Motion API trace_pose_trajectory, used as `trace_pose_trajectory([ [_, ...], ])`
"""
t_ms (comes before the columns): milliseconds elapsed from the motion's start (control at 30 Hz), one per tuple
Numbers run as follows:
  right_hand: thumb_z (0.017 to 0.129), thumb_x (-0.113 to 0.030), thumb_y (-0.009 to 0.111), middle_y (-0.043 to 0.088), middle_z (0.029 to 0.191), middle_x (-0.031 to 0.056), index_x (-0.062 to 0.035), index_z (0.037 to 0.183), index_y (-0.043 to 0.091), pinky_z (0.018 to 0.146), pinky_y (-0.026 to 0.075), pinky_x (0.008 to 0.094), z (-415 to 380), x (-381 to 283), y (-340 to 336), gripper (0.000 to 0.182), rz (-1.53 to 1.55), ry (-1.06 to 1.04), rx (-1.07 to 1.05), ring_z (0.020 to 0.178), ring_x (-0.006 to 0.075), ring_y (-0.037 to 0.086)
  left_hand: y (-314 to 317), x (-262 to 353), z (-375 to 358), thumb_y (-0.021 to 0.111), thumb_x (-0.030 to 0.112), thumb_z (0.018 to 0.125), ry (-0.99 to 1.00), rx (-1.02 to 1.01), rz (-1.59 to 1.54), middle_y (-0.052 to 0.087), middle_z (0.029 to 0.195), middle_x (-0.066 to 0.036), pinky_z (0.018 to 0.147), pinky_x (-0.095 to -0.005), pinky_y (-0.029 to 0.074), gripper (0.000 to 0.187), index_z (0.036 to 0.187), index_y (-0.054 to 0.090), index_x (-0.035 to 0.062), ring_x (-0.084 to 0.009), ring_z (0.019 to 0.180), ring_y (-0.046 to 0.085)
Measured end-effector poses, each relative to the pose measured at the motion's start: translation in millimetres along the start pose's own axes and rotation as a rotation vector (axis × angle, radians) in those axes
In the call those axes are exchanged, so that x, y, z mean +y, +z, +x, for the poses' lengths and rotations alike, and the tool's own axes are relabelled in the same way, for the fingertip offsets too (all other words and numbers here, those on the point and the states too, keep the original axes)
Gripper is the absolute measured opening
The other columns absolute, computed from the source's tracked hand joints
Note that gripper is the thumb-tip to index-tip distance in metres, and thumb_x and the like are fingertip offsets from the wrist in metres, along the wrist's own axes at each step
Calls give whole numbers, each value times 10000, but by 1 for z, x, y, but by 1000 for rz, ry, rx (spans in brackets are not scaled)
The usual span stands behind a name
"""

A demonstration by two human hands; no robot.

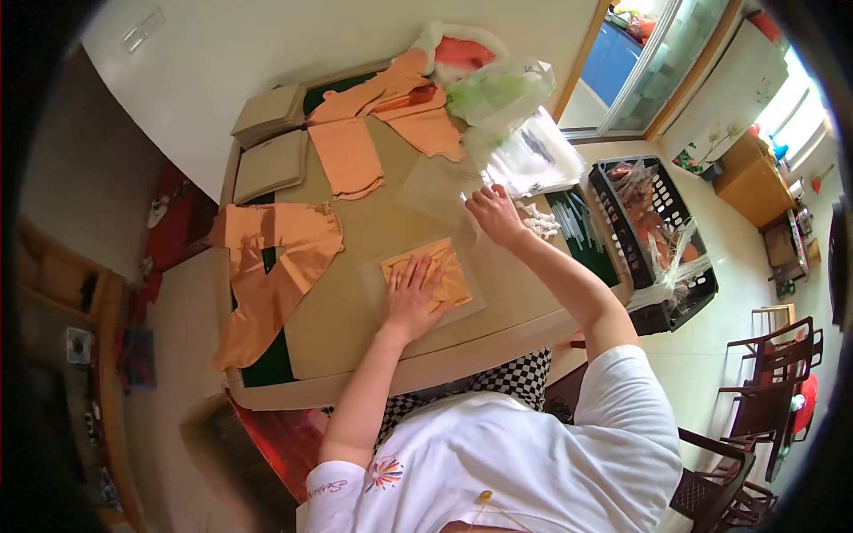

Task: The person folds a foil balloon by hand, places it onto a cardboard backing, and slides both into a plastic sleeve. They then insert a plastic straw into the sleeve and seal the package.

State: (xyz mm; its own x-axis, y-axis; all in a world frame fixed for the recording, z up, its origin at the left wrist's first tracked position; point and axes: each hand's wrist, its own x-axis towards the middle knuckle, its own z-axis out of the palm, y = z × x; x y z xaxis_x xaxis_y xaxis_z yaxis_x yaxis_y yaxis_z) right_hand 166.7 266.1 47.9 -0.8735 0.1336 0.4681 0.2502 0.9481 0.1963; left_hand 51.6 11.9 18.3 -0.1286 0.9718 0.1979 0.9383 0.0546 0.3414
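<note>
My left hand (412,298) lies flat with fingers spread on a folded orange foil balloon (455,282), which rests in or on a clear plastic bag (475,306). My right hand (494,215) is up and to the right, its fingers curled together. A small whitish bit shows at its fingertips, too small to name. Near its wrist is a little pile of white pieces (540,222). Unfolded shiny orange foil balloons (348,158) lie across the far side of the table, and another large foil balloon (280,258) hangs over the left edge.
Brown cardboard pieces (271,166) are stacked at the far left. Clear plastic bags (533,155) and a green-tinted bag (506,96) lie at the back right. Clear straws (577,220) sit beside a black crate (671,306) of wrapped items. Dark wooden chairs (777,355) stand to the right.
</note>
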Motion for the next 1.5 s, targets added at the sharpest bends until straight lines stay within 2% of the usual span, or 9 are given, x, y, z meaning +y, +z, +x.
trace_pose_trajectory([
  [167, 749, -137, 572, 541, 849, 16, -119, 868, 580, 876, 368, 370, 21, -7, 8, 121, 23, -166, -17, 895, 188, 522, -1, 1, 1, 570, 521, 837, -5, -7, 5, 282, 1492, -107, 1114, -536, 152, 680, 1408, 376, 207, -308, 1395, 212],
  [367, 756, -155, 579, 543, 851, 11, -135, 861, 570, 871, 366, 366, 34, -39, 6, 107, 287, -214, -4, 882, 188, 526, -3, 1, 0, 564, 514, 837, -10, -12, 12, 281, 1491, -107, 1118, -535, 154, 674, 1401, 390, 188, -302, 1397, 208],
  [467, 778, -168, 583, 550, 867, 20, -132, 883, 572, 876, 360, 358, 34, -46, 0, 112, 316, -172, -113, 893, 196, 528, -3, 1, -1, 562, 509, 840, -3, -5, 12, 277, 1492, -112, 1117, -538, 157, 674, 1401, 391, 178, -304, 1397, 205],
  [567, 790, -150, 592, 559, 875, 35, -124, 870, 587, 858, 383, 362, 28, -38, 2, 84, 416, 36, -6, 907, 219, 532, -5, 2, 1, 558, 507, 842, -7, -10, -3, 270, 1496, -115, 1117, -540, 157, 673, 1402, 389, 175, -304, 1401, 198],
  [667, 805, -131, 626, 595, 890, 55, -86, 863, 618, 812, 425, 387, 12, -26, 6, 73, 533, 140, 23, 898, 270, 545, -7, 3, 0, 552, 510, 844, -17, -24, -7, 257, 1504, -114, 1118, -540, 155, 674, 1407, 384, 180, -302, 1406, 187],
  [867, 790, -103, 625, 589, 855, 67, -87, 845, 615, 790, 435, 394, -12, -45, -4, 59, 599, 276, 37, 877, 293, 556, 0, 0, 0, 547, 519, 847, -6, 11, -19, 252, 1508, -114, 1104, -560, 173, 685, 1419, 365, 190, -313, 1405, 190],
  [1200, 794, -118, 634, 585, 868, 50, -105, 840, 617, 783, 423, 385, 7, -70, -5, 51, 672, 96, -7, 887, 270, 547, -3, 2, -1, 551, 522, 846, 20, 50, 3, 295, 1480, -121, 1089, -573, 197, 691, 1425, 350, 202, -321, 1391, 222],
  [1400, 819, -130, 630, 595, 885, 72, -84, 863, 627, 794, 431, 375, -6, -65, -16, 63, 643, 80, -2, 879, 278, 549, 0, -1, -1, 547, 529, 847, -5, 51, -2, 291, 1482, -124, 1097, -564, 188, 696, 1430, 342, 210, -313, 1394, 218],
  [1500, 861, -140, 624, 610, 895, 52, -77, 932, 612, 767, 448, 348, -16, -83, -25, 96, 733, 282, 128, 855, 217, 573, 1, 0, -1, 553, 531, 841, -21, 29, 22, 289, 1485, -117, 1103, -557, 179, 698, 1428, 352, 211, -303, 1399, 207],
])
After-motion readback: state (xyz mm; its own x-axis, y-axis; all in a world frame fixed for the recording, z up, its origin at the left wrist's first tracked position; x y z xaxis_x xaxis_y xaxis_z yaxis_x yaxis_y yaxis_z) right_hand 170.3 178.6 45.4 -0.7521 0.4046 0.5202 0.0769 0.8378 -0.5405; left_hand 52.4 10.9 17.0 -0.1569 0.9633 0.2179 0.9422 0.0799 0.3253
